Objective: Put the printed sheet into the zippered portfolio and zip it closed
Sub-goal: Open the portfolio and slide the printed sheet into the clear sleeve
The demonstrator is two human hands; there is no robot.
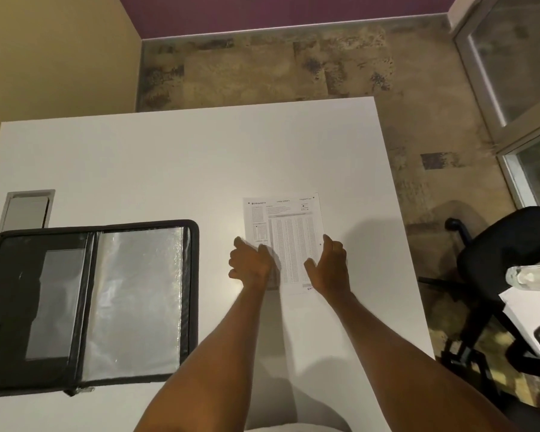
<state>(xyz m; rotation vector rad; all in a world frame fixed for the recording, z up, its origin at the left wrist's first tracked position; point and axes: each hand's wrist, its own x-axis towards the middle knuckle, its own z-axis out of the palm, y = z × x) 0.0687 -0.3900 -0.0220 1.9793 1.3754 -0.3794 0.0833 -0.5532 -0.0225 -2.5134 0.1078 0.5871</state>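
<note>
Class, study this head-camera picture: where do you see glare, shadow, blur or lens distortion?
Head view: glare streaks the clear sleeve of the open portfolio; the left hand and right hand throw soft shadows over the printed sheet and white table; the sheet's fine print is too blurred to read; the wide angle skews the table edges.

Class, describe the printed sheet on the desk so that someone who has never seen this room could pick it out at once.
Start at the white table. Lying open on its left side is the black zippered portfolio; look to the right of it, where the left hand and right hand meet. Between them lies the printed sheet, the only paper on the table, covered in dense columns of small print.
</note>
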